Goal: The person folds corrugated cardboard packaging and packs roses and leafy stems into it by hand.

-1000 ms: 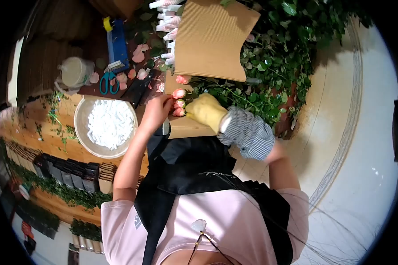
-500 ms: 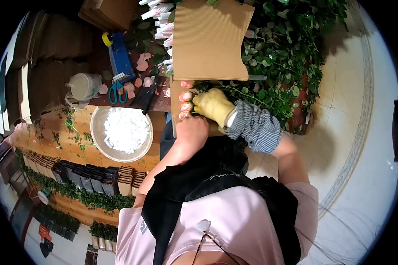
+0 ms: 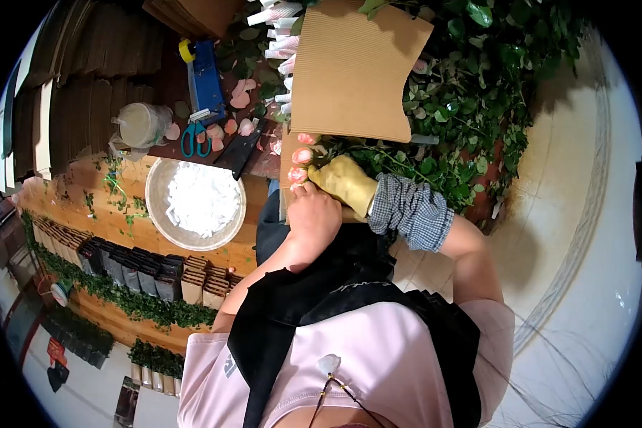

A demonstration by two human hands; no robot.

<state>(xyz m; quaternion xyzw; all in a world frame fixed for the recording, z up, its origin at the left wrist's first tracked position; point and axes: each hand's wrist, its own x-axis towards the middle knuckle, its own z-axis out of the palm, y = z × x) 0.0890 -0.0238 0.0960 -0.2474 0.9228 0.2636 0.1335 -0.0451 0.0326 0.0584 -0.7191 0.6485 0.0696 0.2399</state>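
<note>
Several pink roses [image 3: 302, 155] lie in a column along the left edge of a cardboard sheet [image 3: 287, 148]. My left hand [image 3: 315, 215] is bare and closed, its fingertips on the lowest rose [image 3: 297, 186], which they partly cover. Close beside it, my right hand [image 3: 344, 184] wears a yellow glove and is curled over the stem side just right of the rose heads. What the glove holds, if anything, is hidden beneath it. Above both hands a corrugated cardboard piece [image 3: 357, 71] covers part of the flowers, and leafy stems [image 3: 421, 160] stick out to the right.
Left of the hands are a black knife [image 3: 241, 151], teal scissors [image 3: 195, 140], a blue tape dispenser [image 3: 205, 78] and loose petals [image 3: 241, 93]. A basin [image 3: 153, 214] of white pieces sits lower left. Cardboard stacks [image 3: 85, 128] stand far left; dense foliage [image 3: 471, 93] lies right.
The view has shifted, so the table things appear farther right. My left fingertips have moved up onto the lowest rose, and my gloved right hand stays beside the rose heads.
</note>
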